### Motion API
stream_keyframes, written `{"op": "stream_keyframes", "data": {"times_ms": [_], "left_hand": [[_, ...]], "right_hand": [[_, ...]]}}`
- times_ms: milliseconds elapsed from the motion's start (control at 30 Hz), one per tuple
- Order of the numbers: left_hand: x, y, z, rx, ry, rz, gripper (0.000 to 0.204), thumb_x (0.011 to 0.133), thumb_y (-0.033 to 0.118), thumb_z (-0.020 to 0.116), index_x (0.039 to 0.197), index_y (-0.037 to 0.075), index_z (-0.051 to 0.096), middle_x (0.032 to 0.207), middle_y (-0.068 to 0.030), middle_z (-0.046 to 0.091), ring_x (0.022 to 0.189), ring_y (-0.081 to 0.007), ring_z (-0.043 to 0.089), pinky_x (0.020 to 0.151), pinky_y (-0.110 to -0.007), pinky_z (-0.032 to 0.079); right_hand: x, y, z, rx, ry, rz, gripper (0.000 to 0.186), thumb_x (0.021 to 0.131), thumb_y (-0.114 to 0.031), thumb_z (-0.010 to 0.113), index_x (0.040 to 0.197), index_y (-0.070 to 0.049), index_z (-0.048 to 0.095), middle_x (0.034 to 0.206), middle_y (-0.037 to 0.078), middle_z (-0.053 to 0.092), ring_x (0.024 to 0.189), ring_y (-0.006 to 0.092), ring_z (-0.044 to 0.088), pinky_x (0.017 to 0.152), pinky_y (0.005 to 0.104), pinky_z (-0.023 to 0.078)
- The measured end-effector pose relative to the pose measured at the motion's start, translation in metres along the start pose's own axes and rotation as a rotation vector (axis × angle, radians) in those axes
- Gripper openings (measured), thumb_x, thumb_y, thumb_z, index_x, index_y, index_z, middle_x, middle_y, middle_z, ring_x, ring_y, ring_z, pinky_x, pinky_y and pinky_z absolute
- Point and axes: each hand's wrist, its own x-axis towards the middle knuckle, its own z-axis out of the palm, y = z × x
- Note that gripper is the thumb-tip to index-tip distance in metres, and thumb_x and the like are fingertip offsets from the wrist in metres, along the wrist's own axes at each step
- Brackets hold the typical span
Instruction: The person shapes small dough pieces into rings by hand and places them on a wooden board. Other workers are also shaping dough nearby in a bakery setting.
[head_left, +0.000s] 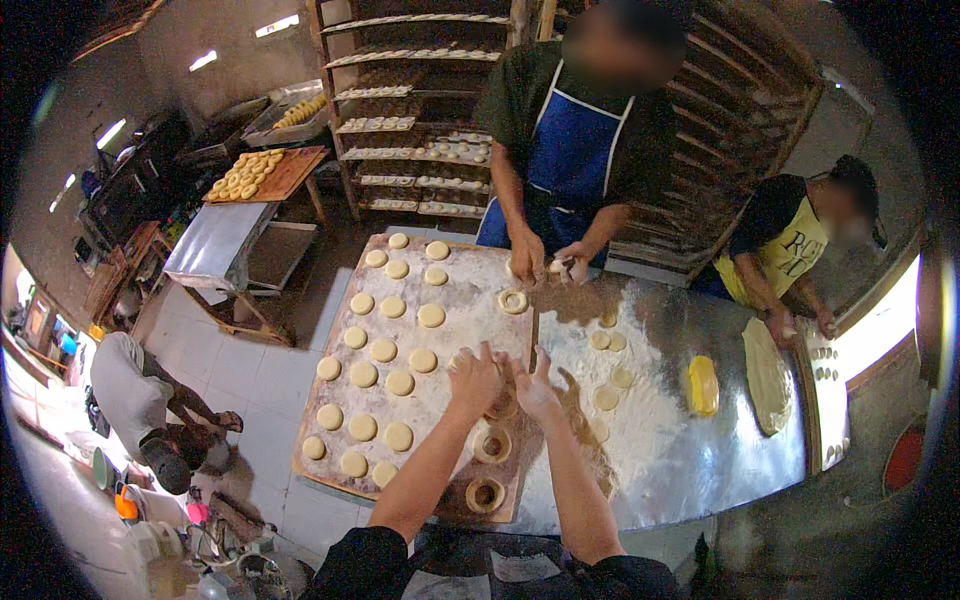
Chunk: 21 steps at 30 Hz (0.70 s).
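My left hand (474, 384) is palm down over the floured wooden board (455, 285), its visible fingers apart and near a pale bit of dough (458, 360) that it partly covers. Close beside it, my right hand (538, 392) is at the board's right edge with its fingers stretched apart. I see nothing held in either hand, though the space under the palms is hidden. Round dough discs (363, 374) lie in loose rows left of my hands. Nearer my body are two pale rings with brown middles, one ring (491, 443) beyond the other ring (486, 494).
Across the table, a person in a blue apron (575, 140) handles dough beside another ring (512, 301). On the metal table (660, 450) are flour, dough discs, a yellow block (703, 386) and a dough sheet (767, 378), where another person works. Someone bends at left; racks stand behind.
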Motion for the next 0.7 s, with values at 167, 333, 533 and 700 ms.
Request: {"op": "stream_keyframes", "data": {"times_ms": [167, 333, 533, 700], "left_hand": [[-0.013, -0.031, -0.002, 0.242, -0.183, 0.047, 0.056, 0.088, 0.031, 0.061, 0.135, 0.004, 0.046, 0.109, -0.0232, 0.058, 0.096, -0.0397, 0.061, 0.081, -0.055, 0.045], [-0.027, -0.024, -0.003, 0.164, -0.311, 0.028, 0.063, 0.085, 0.024, 0.063, 0.141, 0.008, 0.038, 0.118, -0.0242, 0.052, 0.107, -0.0432, 0.056, 0.087, -0.059, 0.043], [-0.016, -0.030, -0.006, 0.125, -0.306, -0.010, 0.066, 0.084, 0.020, 0.064, 0.142, 0.006, 0.037, 0.120, -0.0239, 0.052, 0.108, -0.0446, 0.055, 0.090, -0.061, 0.041], [-0.009, -0.059, 0.005, 0.215, -0.065, -0.014, 0.051, 0.083, 0.016, 0.064, 0.129, 0.002, 0.046, 0.116, -0.0231, 0.054, 0.109, -0.0439, 0.056, 0.089, -0.058, 0.044]], "right_hand": [[0.004, 0.023, -0.001, -0.295, -0.135, -0.106, 0.074, 0.087, -0.027, 0.071, 0.141, 0.000, 0.029, 0.119, 0.034, 0.059, 0.106, 0.0499, 0.061, 0.090, 0.0517, 0.050], [-0.008, 0.025, 0.005, -0.645, -0.126, -0.175, 0.072, 0.079, -0.027, 0.074, 0.137, -0.005, 0.037, 0.117, 0.031, 0.061, 0.110, 0.0483, 0.060, 0.094, 0.0552, 0.048], [0.006, 0.017, 0.003, -0.633, -0.133, -0.220, 0.062, 0.083, -0.032, 0.070, 0.133, -0.007, 0.044, 0.119, 0.028, 0.061, 0.113, 0.0466, 0.059, 0.096, 0.0546, 0.048], [0.043, 0.003, 0.019, -0.721, -0.229, -0.075, 0.052, 0.086, -0.033, 0.071, 0.127, -0.007, 0.051, 0.120, 0.025, 0.060, 0.114, 0.0458, 0.057, 0.096, 0.0536, 0.046]]}}
